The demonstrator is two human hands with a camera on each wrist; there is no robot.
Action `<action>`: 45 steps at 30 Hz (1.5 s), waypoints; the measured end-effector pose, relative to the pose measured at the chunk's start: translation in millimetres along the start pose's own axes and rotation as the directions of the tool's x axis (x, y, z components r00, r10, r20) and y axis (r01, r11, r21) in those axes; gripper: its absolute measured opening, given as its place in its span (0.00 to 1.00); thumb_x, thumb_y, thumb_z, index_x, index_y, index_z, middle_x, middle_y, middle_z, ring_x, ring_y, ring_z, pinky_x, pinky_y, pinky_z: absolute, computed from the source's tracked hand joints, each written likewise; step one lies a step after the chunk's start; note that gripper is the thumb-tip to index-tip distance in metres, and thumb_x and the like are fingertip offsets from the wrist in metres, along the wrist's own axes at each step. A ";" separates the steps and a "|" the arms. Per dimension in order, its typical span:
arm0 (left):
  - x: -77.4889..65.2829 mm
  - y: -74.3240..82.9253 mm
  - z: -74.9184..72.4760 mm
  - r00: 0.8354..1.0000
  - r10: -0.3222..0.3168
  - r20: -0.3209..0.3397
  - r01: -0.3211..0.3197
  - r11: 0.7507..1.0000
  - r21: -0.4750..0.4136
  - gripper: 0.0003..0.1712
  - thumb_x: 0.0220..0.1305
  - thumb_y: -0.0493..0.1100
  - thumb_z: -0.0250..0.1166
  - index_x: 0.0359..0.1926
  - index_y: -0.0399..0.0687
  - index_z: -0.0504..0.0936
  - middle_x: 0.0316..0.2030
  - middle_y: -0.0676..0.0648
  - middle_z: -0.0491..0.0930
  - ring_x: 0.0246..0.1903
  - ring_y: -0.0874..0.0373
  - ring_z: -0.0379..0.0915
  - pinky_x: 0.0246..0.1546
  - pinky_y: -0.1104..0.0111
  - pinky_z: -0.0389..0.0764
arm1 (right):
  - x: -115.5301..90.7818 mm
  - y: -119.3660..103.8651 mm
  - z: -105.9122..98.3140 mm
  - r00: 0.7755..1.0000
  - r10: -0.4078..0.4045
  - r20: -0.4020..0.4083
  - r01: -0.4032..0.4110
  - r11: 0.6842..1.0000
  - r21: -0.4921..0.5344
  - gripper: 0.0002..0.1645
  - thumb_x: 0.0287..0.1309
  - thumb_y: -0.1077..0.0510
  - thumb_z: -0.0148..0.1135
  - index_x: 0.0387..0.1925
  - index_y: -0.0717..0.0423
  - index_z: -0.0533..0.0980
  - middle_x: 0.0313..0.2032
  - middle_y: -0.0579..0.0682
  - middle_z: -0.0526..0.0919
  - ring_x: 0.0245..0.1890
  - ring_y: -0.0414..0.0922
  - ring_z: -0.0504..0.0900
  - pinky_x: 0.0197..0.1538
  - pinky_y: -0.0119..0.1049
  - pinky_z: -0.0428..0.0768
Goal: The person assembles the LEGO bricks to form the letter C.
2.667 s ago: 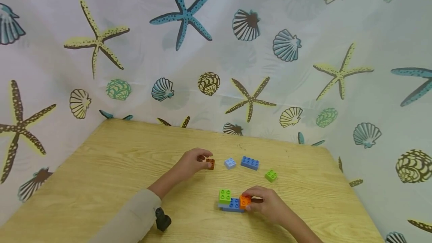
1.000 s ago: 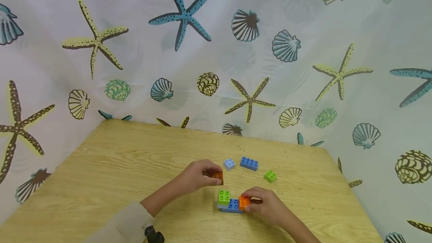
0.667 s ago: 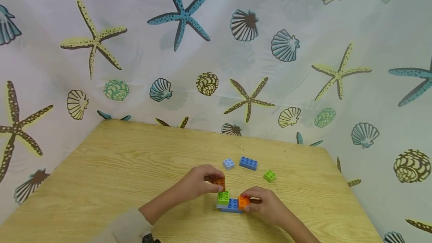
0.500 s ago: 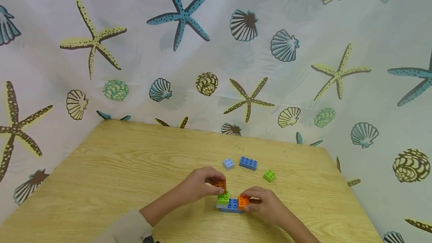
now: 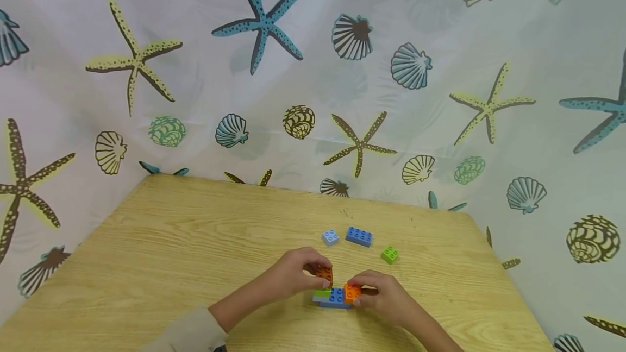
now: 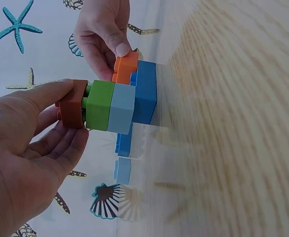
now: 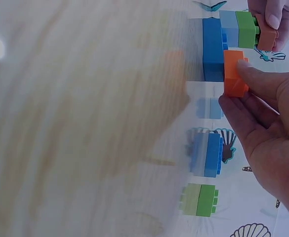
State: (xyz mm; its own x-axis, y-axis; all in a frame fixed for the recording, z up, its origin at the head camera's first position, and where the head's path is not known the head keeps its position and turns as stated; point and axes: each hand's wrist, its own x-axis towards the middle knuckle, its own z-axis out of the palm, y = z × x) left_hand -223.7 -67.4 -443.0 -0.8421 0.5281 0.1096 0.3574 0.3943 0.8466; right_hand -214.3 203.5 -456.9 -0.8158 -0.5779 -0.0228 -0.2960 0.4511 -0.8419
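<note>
My left hand [image 5: 292,275] pinches a brown brick [image 6: 73,104] between thumb and fingers. The brown brick sits at the top of a green brick [image 6: 101,105], whose studs still show in a gap between the two. Under the green brick is a light blue brick [image 6: 122,107], and that stands on one end of a long blue brick [image 5: 335,299] on the table. At the other end of the long brick, my right hand [image 5: 383,293] pinches an orange brick [image 7: 234,74] that rests on it.
Beyond the hands lie a loose light blue brick [image 5: 330,238], a long blue brick [image 5: 359,236] and a small green brick [image 5: 389,255]. The wooden table [image 5: 205,221] ends at a shell-patterned curtain [image 5: 195,96].
My left hand picked up the brown brick from the table, carried it right and toward me, and lowered it onto the green brick. The right hand stayed at the orange brick.
</note>
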 end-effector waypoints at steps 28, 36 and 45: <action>0.0 4.1 1.7 1.000 0.003 0.025 -0.003 0.999 0.034 0.17 0.61 0.45 0.74 0.50 0.47 0.85 0.42 0.54 0.81 0.41 0.61 0.76 0.43 0.71 0.80 | -0.9 0.9 -1.0 1.000 -0.002 0.018 0.002 1.000 -0.006 0.20 0.63 0.63 0.67 0.56 0.61 0.80 0.55 0.58 0.81 0.58 0.56 0.79 0.57 0.36 0.82; 0.3 5.5 1.4 1.000 -0.003 0.026 0.002 0.999 0.040 0.19 0.61 0.45 0.74 0.51 0.43 0.85 0.43 0.54 0.82 0.41 0.61 0.76 0.42 0.71 0.80 | -0.9 -1.3 -2.4 1.000 0.002 0.023 -0.003 0.999 0.039 0.20 0.63 0.65 0.66 0.56 0.61 0.80 0.56 0.59 0.80 0.59 0.57 0.79 0.57 0.37 0.82; 0.6 5.2 2.1 1.000 0.000 0.025 -0.001 1.000 0.030 0.17 0.61 0.45 0.74 0.50 0.46 0.85 0.42 0.55 0.82 0.40 0.62 0.77 0.42 0.71 0.80 | 0.3 1.5 -2.4 1.000 -0.003 0.017 0.003 1.000 0.006 0.19 0.63 0.63 0.67 0.55 0.61 0.81 0.55 0.58 0.81 0.58 0.55 0.80 0.57 0.36 0.82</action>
State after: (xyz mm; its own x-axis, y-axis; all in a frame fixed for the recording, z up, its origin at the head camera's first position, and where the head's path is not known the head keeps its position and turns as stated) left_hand -221.5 -63.5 -439.7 -0.8315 0.5471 0.0964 0.3701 0.4163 0.8305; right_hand -216.2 205.7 -456.8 -0.8061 -0.5910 -0.0297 -0.2954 0.4454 -0.8452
